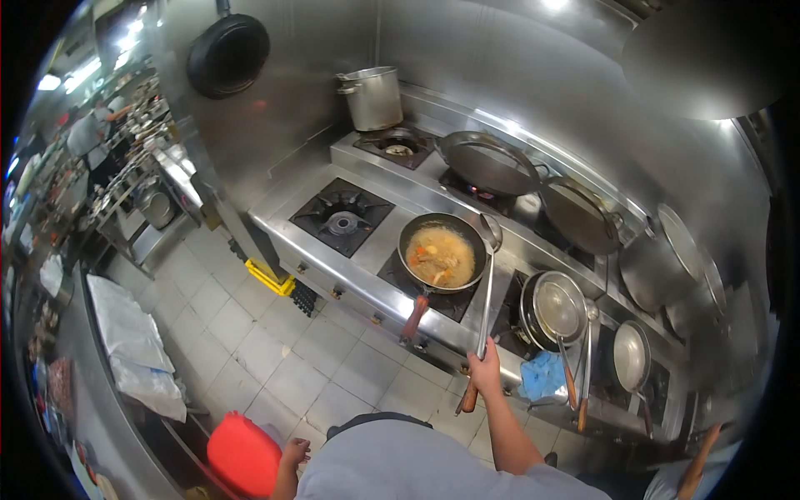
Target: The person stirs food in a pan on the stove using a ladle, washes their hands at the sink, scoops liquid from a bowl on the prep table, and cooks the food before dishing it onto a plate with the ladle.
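Note:
My right hand (485, 367) is closed around the long handle of a ladle (488, 283), near its wooden grip. The ladle's bowl rests at the top, just right of a frying pan (425, 287) on a front burner. Inside that pan lies a yellowish broth (439, 253) with orange and pale pieces. The pan's wooden handle (414, 320) points toward me, and no hand is on it. Low beside my body hangs my left hand (296, 452), its fingers loosely bent and nothing visible in them. A red plastic stool or chair (244, 450) is nearest to it.
Right of the ladle are stacked pans (558, 307), a blue cloth (542, 374) and another frying pan (631, 357). Woks (490, 163) and a tall pot (372, 98) stand along the back. A steel counter (92, 367) runs at left. Another person's arm (698, 462) shows at lower right.

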`<state>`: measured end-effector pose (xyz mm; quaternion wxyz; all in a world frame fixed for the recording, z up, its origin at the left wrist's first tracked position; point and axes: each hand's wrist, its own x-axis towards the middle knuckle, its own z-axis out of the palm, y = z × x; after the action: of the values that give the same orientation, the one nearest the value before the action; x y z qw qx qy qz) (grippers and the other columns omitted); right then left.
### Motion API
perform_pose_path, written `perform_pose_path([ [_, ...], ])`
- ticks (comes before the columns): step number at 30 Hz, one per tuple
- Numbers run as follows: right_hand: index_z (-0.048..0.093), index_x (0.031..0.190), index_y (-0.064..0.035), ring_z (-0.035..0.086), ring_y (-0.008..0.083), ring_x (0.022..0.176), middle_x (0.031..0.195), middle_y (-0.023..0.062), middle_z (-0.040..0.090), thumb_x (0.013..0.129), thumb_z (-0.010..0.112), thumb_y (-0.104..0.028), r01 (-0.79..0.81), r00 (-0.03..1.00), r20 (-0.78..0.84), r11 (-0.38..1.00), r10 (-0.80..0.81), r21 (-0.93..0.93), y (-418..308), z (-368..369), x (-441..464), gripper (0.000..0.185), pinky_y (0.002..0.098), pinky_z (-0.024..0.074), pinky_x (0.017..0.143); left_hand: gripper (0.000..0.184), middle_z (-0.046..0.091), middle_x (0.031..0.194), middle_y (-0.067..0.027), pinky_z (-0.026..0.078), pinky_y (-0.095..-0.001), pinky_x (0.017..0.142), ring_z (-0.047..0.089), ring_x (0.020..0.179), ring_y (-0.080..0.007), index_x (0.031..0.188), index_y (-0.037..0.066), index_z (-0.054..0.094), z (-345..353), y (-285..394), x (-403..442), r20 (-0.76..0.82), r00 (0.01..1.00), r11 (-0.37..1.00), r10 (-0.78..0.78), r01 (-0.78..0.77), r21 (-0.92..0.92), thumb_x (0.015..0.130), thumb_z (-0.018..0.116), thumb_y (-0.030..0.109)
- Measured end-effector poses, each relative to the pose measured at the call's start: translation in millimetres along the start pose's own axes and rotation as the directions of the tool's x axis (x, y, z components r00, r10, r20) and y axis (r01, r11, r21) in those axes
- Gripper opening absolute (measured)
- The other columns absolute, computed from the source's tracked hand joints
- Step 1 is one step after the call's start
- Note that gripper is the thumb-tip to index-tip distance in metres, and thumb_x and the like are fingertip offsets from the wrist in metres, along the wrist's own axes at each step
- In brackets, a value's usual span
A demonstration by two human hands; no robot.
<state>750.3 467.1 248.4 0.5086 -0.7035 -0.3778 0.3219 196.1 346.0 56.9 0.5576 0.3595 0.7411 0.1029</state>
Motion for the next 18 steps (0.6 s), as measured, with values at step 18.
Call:
perform_pose_path([
  [18,0.038,0.148,-0.0067,0.051,0.0145,0.055,0.087,0.0065,0.056,0.100,0.055,-0.012,-0.137,0.983,0.123,0.990,0.133,0.019,56,98,25,0.051,0.0294,0.0438,0.046,0.040,0.074,0.096,-0.0189,0.056,-0.0427,0.084,0.072,0.089,-0.0310,0.103,0.004,0.076,-29,-132,-9,-0.189,0.975,0.986,-0.113,0.088,-0.140,0.085,0.072,0.039],
])
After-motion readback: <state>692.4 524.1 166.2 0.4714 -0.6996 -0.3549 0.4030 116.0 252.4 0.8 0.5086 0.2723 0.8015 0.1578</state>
